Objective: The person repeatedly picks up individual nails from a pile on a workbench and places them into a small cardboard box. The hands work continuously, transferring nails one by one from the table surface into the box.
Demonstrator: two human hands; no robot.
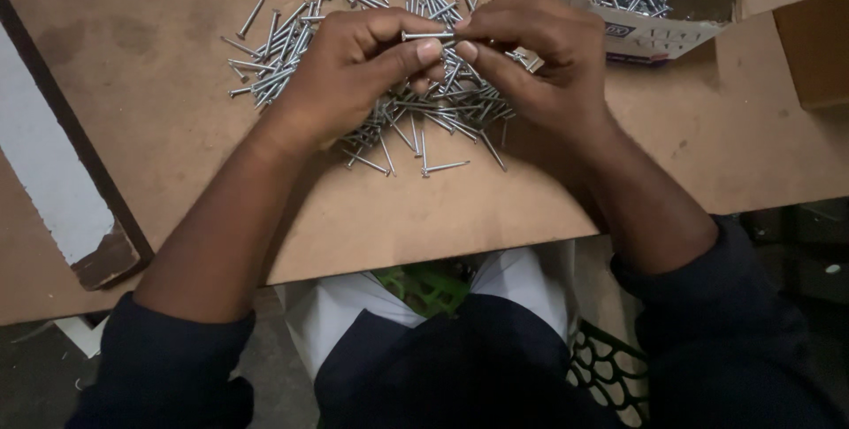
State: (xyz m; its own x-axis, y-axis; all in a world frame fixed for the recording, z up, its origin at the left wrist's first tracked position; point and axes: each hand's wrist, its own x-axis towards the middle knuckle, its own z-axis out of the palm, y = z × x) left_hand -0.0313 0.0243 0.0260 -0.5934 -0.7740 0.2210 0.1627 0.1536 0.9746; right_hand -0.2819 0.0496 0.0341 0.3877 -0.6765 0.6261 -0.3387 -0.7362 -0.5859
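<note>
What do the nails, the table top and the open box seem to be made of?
Nails: probably steel with a bright silver coating, since they glint grey. Table top: seemingly hardboard or similar pressed wood, matte brown with no grain. Box: cardboard, brown inside, with thin folded flaps.

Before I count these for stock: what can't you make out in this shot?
Head view:
- Nail pile: its middle is hidden under the left hand and right hand.
- Cardboard box: cut off by the top edge, contents partly hidden.
- Held nail: point hidden by fingers.
</note>
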